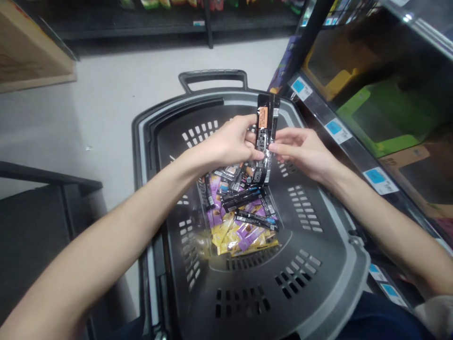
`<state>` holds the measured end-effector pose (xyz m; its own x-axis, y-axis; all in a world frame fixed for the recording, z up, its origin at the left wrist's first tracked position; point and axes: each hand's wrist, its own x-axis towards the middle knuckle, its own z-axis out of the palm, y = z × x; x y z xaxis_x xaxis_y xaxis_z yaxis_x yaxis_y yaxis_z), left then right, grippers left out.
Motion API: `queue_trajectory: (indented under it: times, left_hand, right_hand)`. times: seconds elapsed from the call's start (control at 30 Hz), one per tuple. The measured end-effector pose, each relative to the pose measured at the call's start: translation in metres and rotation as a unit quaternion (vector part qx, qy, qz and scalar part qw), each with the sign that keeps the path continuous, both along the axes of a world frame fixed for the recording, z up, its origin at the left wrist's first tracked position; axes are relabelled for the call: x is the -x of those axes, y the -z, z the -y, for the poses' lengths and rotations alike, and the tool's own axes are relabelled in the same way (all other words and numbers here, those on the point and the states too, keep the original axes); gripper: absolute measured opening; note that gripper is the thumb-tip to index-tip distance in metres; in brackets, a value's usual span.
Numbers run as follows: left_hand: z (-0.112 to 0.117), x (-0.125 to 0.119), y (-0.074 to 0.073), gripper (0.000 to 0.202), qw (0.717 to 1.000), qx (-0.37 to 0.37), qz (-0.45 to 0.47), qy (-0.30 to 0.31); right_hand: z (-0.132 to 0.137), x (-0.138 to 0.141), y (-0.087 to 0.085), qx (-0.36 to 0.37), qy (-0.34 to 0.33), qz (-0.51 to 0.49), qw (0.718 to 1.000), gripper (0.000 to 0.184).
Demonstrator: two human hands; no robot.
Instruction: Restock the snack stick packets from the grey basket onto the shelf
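Both hands meet over a dark grey shopping basket (329,264). My left hand (231,141) grips a small stack of black snack bars (266,125), held upright, with an orange patch on the front wrapper. My right hand (300,148) pinches the same stack from the right side, fingers closed on its edge. Below, on the basket's floor, lies a heap of wrapped bars (240,212): black ones on top, purple and yellow ones beneath.
Store shelving (354,151) with blue price tags runs along the right, holding green and yellow boxes (385,118). A black rack (46,198) stands at the left. Pale floor (116,104) lies beyond the basket's handle (212,75), with another shelf row at the back.
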<state>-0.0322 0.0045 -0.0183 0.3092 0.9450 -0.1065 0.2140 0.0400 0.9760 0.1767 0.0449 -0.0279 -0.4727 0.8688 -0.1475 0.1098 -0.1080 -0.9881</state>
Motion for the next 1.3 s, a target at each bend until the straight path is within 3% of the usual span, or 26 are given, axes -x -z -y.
queue_trajectory:
  times: [0.13, 0.33, 0.57, 0.77, 0.97, 1.07, 1.3]
  left_hand:
    - [0.000, 0.000, -0.004, 0.057, 1.000, -0.001, -0.003, -0.022]
    - [-0.002, 0.000, -0.012, 0.026, 0.994, -0.054, 0.014, -0.091]
    - [-0.006, 0.005, -0.011, 0.024, 0.992, -0.047, 0.034, -0.112]
    - [-0.010, 0.007, -0.009, 0.030, 0.988, -0.059, 0.056, -0.129]
    - [-0.012, 0.009, -0.014, 0.056, 0.976, 0.071, 0.154, -0.138]
    - [-0.011, 0.010, -0.014, 0.058, 0.969, 0.087, 0.194, -0.128]
    - [-0.013, 0.010, -0.011, 0.063, 0.972, 0.079, 0.174, -0.137]
  right_hand:
    - [0.000, 0.000, -0.002, 0.006, 0.017, -0.014, 1.000, 0.045]
    - [0.003, 0.000, -0.008, 0.011, 0.018, -0.012, 1.000, 0.037]
    - [0.004, -0.001, -0.010, 0.028, 0.020, -0.006, 0.999, 0.031]
    - [0.000, -0.002, -0.010, 0.031, 0.073, -0.042, 0.996, 0.026]
    - [-0.007, -0.003, -0.004, 0.015, 0.128, -0.075, 0.989, 0.026]
    - [-0.008, -0.003, -0.002, 0.017, 0.129, -0.101, 0.986, 0.025]
    - [-0.008, -0.002, -0.002, 0.018, 0.124, -0.119, 0.985, 0.023]
